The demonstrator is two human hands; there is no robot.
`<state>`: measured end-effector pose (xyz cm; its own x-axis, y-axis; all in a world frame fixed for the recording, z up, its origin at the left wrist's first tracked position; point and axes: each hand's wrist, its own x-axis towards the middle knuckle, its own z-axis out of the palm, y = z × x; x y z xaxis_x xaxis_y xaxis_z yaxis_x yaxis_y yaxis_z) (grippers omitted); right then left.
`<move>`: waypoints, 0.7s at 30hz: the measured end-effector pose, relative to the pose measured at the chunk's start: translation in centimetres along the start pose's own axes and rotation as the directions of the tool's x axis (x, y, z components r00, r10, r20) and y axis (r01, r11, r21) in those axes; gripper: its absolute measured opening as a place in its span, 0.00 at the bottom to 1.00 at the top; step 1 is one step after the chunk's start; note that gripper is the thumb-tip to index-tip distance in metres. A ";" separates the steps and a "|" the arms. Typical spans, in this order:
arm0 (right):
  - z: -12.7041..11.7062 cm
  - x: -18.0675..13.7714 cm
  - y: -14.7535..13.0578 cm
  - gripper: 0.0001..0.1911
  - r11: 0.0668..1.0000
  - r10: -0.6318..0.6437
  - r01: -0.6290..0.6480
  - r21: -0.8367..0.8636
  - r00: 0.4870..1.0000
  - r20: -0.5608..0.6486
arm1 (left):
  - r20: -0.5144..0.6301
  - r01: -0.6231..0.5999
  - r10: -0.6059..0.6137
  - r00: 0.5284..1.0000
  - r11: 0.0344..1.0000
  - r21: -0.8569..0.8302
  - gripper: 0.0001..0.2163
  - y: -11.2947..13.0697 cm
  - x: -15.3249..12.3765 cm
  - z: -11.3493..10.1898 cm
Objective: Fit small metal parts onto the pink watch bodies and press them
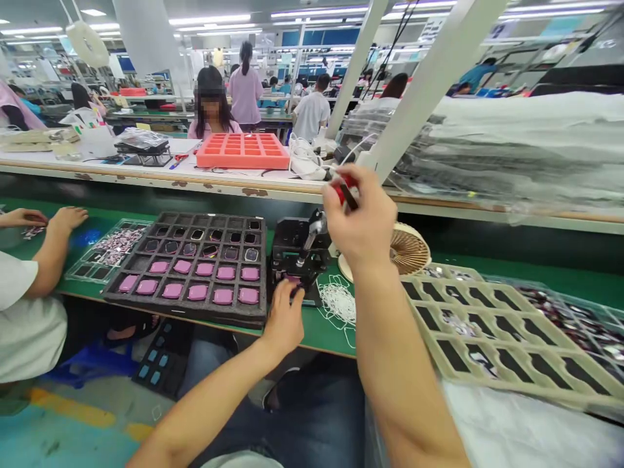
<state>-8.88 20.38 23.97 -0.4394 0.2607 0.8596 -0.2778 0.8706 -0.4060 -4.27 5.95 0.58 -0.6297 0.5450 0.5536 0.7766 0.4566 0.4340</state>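
Note:
A small black hand press [298,253] stands on the green bench between two trays. My right hand [363,221] is closed round the red knob [341,188] of the press lever, raised above the press. My left hand [285,318] rests at the base of the press, fingers curled against a small part there that I cannot make out. Left of the press lies a black foam tray [195,266] with pink parts in its front rows and dark-rimmed parts further back.
A beige compartment tray [487,325] sits to the right, a small round fan [407,250] behind my right wrist, white string loops [336,302] beside the press. A co-worker's arms [43,240] rest at the left near a clear tray of parts [114,244]. An orange tray [242,151] lies on the far bench.

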 end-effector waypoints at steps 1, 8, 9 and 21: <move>-0.6 -2.3 -0.6 0.16 1.000 -0.013 0.014 0.009 0.997 -0.075 | 0.013 -0.050 0.050 0.999 0.999 -0.016 0.22 0.2 -0.7 -1.1; -0.8 -13.2 -1.7 0.12 0.975 0.129 -0.114 0.189 0.989 -0.071 | -0.056 0.170 -0.163 0.985 0.976 0.137 0.18 -4.8 2.0 -11.7; -0.8 -13.6 -1.7 0.12 0.965 0.159 -0.139 0.221 0.985 -0.074 | -0.055 0.233 -0.226 0.972 0.955 0.183 0.18 -6.5 3.6 -12.6; -4.3 -21.9 0.5 0.28 0.048 0.774 -0.639 0.767 0.509 0.376 | 0.329 0.372 -0.462 0.823 0.878 0.302 0.16 -15.9 12.3 -13.0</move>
<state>4.33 16.88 6.26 -0.7600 0.6499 0.0066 -0.3877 -0.4452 -0.8071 -24.12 -3.77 9.71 -0.8831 0.4688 0.0214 0.4422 0.8161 0.3721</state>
